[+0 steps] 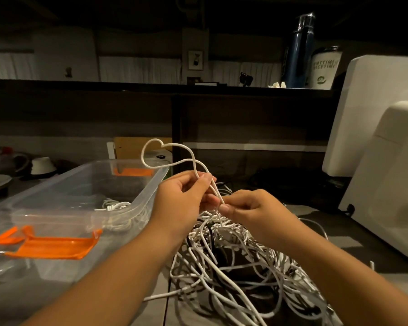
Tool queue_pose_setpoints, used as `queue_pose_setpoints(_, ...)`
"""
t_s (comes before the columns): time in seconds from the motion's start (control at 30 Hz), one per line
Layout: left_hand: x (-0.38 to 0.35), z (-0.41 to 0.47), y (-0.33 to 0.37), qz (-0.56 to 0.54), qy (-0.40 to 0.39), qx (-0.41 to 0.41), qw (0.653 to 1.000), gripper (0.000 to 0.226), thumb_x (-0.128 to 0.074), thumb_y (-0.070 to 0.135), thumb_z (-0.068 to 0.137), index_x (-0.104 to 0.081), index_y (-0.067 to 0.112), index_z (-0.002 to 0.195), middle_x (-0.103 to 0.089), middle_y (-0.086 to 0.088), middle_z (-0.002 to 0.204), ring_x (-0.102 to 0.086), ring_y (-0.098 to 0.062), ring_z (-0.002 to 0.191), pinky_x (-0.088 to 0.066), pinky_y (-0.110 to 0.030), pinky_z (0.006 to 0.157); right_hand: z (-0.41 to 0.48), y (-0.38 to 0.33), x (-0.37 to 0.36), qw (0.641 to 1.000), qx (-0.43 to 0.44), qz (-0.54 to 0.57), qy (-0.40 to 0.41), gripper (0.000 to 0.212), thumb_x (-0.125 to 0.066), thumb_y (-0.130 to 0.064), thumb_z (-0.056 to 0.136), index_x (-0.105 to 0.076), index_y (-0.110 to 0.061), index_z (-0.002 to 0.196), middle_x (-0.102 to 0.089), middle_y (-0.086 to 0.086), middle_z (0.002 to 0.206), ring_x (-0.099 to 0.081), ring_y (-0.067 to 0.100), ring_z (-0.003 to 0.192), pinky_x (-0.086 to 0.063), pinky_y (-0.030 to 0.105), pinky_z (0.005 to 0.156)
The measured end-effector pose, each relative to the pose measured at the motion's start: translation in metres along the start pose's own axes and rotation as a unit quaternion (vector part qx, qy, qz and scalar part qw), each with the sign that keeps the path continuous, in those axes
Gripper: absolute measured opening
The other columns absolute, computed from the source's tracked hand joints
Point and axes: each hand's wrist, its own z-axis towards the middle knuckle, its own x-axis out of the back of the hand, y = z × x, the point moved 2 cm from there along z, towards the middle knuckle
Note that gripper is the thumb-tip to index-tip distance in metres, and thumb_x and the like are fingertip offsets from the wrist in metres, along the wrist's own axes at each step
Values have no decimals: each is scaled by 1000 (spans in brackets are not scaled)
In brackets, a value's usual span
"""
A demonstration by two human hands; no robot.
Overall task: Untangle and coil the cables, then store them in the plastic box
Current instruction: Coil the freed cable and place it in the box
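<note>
A big tangle of white cables point(240, 267) lies on the table in front of me. Above it, my left hand point(181, 196) and my right hand point(250, 210) pinch one white cable point(149, 147) whose loop stands up above my fingers. Left of my hands stands the clear plastic box point(151, 184) with orange clips. A coiled white cable point(116, 205) lies inside it.
The box's clear lid with orange latches point(54, 247) lies at the near left. White appliances point(382, 161) stand at the right. A dark partition rises behind, with a blue bottle point(299, 50) and a cup point(325, 67) on its ledge. Dishes point(43, 165) sit far left.
</note>
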Motion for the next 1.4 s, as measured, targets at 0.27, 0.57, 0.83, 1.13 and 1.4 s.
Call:
queue_pose_setpoints(0.27, -8, -5, -8, 65, -122, 44, 989, 34, -62, 46, 87, -76, 16, 91, -72, 2, 76, -64, -10, 69, -54, -23, 65, -4, 0, 10, 965, 26, 246, 90, 16, -66, -11, 93, -80, -6, 98, -77, 7, 81, -69, 3, 73, -52, 16, 71)
queue_pose_setpoints(0.57, -5, -6, -1, 41, -128, 77, 988, 29, -46, 24, 106, -68, 6, 100, -67, -4, 62, -55, -12, 48, -48, -22, 47, -2, 5, 15, 959, -2, 238, 151, 14, -69, -24, 93, -82, -20, 94, -60, 8, 68, -47, 22, 68, -42, 34, 71)
queue_pose_setpoints(0.83, -15, -19, -9, 156, -250, 59, 954, 25, -56, 33, 101, -72, 15, 106, -49, 5, 42, -40, -5, 37, -35, -16, 45, -6, -3, 18, 945, 25, 292, 143, 22, -77, -19, 80, -77, 2, 83, -71, 3, 77, -65, 11, 68, -52, 26, 66)
queue_pose_setpoints(1.13, -16, -19, -6, 147, -146, -40, 977, 11, -66, 16, 97, -75, 19, 92, -59, 1, 55, -48, -4, 39, -44, -18, 46, -6, -7, 16, 927, 16, 353, 130, 27, -76, -27, 77, -79, -5, 92, -74, 15, 87, -70, 24, 82, -56, 34, 76)
queue_pose_setpoints(1.4, 4, 1, 1, 68, 46, -50, 995, 28, -51, 21, 104, -55, 1, 86, -38, -3, 53, -31, -13, 43, -26, -28, 44, -3, 4, 10, 998, -36, -42, -6, 14, -69, -21, 95, -80, -29, 95, -78, -10, 89, -74, 20, 90, -59, 49, 88)
